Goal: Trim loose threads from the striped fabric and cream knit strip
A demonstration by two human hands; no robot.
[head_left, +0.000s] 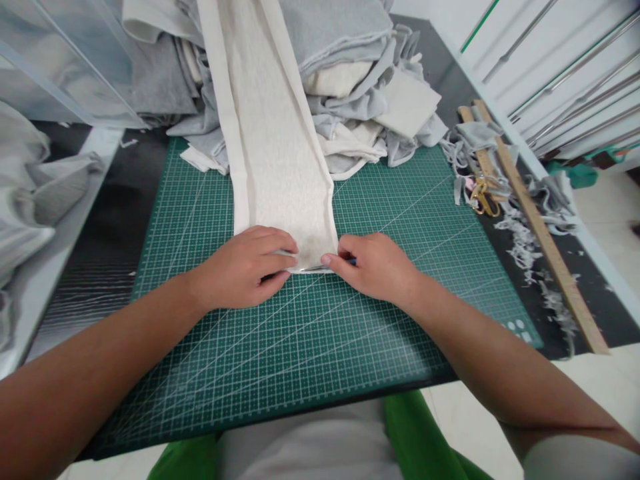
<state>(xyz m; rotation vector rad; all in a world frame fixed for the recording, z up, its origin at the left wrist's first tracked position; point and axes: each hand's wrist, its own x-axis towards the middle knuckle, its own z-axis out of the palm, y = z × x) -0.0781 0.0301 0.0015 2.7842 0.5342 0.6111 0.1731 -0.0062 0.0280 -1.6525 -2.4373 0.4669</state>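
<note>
A long cream knit fabric panel [280,147] with folded side edges runs from the pile down onto the green cutting mat [380,333]. My left hand [245,267] lies on the panel's near left corner, thumb and fingers closed on its edge. At the near right corner, my right hand [375,267] is closed, its thumb pointing left along the hem. A small slim tool [314,269] with a thin metallic tip reaches from my right hand along the near edge. A bit of dark blue shows under the right fingers; most of the tool is hidden, so its kind is unclear.
Grey and cream fabric pieces [360,87] are heaped at the mat's back. To the right lie wooden rulers [545,233], gold-handled scissors [483,197] and fabric scraps [520,240]. Translucent bins [65,60] stand back left; more grey fabric [45,180] lies at the left.
</note>
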